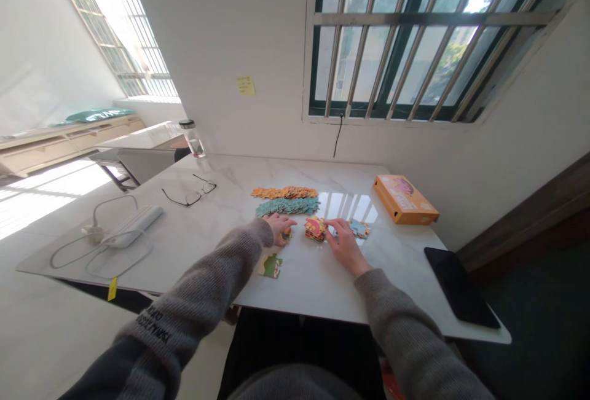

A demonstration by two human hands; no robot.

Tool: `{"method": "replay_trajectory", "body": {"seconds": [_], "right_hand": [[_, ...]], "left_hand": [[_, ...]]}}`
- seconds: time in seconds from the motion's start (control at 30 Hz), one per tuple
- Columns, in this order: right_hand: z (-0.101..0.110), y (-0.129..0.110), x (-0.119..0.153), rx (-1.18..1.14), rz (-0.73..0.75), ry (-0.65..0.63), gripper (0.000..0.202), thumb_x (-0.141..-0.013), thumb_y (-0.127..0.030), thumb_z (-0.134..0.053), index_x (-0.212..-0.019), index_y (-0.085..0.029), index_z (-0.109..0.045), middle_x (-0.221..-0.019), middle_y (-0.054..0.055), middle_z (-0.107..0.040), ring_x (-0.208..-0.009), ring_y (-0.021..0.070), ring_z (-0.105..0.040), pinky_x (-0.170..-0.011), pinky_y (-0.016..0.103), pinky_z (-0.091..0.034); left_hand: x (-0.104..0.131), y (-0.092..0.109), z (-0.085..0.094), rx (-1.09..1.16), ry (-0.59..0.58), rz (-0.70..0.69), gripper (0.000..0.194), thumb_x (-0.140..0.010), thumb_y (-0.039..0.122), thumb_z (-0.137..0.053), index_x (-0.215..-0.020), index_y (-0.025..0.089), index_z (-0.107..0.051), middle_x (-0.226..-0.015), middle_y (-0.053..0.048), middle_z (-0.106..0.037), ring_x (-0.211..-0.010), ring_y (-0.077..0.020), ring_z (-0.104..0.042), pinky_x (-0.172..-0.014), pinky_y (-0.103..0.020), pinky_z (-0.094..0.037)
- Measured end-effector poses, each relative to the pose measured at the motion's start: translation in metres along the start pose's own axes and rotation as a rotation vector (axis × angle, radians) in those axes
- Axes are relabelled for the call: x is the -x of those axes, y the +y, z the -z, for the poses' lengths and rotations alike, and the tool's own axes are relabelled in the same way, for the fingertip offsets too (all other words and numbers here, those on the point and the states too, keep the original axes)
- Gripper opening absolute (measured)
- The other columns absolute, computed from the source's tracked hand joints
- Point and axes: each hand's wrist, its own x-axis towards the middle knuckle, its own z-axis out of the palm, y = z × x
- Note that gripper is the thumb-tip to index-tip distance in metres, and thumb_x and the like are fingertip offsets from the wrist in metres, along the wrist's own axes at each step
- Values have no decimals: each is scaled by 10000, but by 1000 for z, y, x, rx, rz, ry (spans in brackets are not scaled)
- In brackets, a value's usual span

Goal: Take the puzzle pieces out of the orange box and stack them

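Puzzle-piece stack (315, 228) stands on the counter (184, 252)

Your right hand (345, 244) touches the stack's right edge, fingers slightly parted; whether they pinch it, I cannot tell. Left of the stack, your left hand (278, 227) covers part of a small piece (286, 235), its grip unclear. Teal pieces (288, 206) lie behind the stack, an orange box (405, 199) well to its right.

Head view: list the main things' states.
Left hand: by a small piece
Right hand: at the puzzle stack
Puzzle stack: piled up
Orange puzzle pieces: overlapping in a row
Teal puzzle pieces: overlapping in a row
Green puzzle section: lying flat
Glasses: arms unfolded
Bottle: upright, capped
Orange box: lying flat, apparently closed
Black tablet: screen dark
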Motion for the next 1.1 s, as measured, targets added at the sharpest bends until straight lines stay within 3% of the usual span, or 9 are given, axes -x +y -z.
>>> {"method": "replay_trajectory", "body": {"seconds": [0.13, 0.33, 0.5, 0.6, 0.77, 0.97, 1.1], "right_hand": [[0, 1, 0, -6, 0, 2, 253, -909, -212, -497, -1113, -209, -645, -1069, 105, -616, -1049, 269, -563, -948, 453, -481], [-2, 3, 0, 17, 6, 4, 272, -912, -245, -520, -1155, -197, -634, -1102, 115, -588, -1072, 270, -546, -981, 459, -467], [-6, 0, 0, 96, 11, -23, 342, -897, -372, -601, -1198, -210, -617, -1140, 120, -567, -1097, 286, -532, -998, 466, -460], [-10, 0, -1, 142, 10, -27, 413, -867, -435, -647, -1210, -210, -600, -1161, 127, -554, -1099, 296, -525, -997, 472, -460], [-18, 1, -4, 165, -1, 29, 418, -855, -446, -658, -1167, -186, -561, -1132, 127, -564, -1073, 301, -522, -963, 477, -470], [-21, 1, -6, 165, 6, 49, 345, -866, -352, -635, -1146, -179, -531, -1083, 120, -589, -1024, 298, -529, -912, 474, -487], [-19, 1, -5, 113, 6, 73, 360, -851, -313, -652, -1158, -184, -516, -1094, 118, -599, -1046, 296, -527, -924, 472, -488]], "left_hand": [[1, 7, 7, -71, -64, -24, 596, -637, 301, -771, -1209, 384, -626, -1185, -86, -594, -1089, -380, -530, -855, -546, -463], [3, 1, 9, -139, -127, -79, 444, -730, 352, -729, -1166, 387, -650, -1218, -67, -583, -1086, -345, -527, -816, -463, -496], [7, 9, 18, -192, -202, -50, 454, -757, 342, -712, -1201, 383, -626, -1289, -51, -574, -1135, -355, -522, -824, -444, -496], [13, 15, 21, -222, -196, -21, 564, -761, 343, -699, -1305, 387, -554, -1324, -60, -557, -1148, -367, -526, -829, -467, -494], [17, 28, 20, -172, -19, -15, 700, -757, 421, -713, -1405, 360, -453, -1345, -80, -544, -1161, -355, -551, -916, -495, -461], [11, 52, 10, -53, 290, -139, 474, -877, 360, -607, -1334, 262, -525, -1237, -80, -621, -1159, -293, -555, -942, -438, -451], [10, 58, -1, 37, 425, -135, 432, -871, 309, -615, -1293, 243, -548, -1223, -77, -628, -1133, -277, -558, -931, -421, -458]]}}
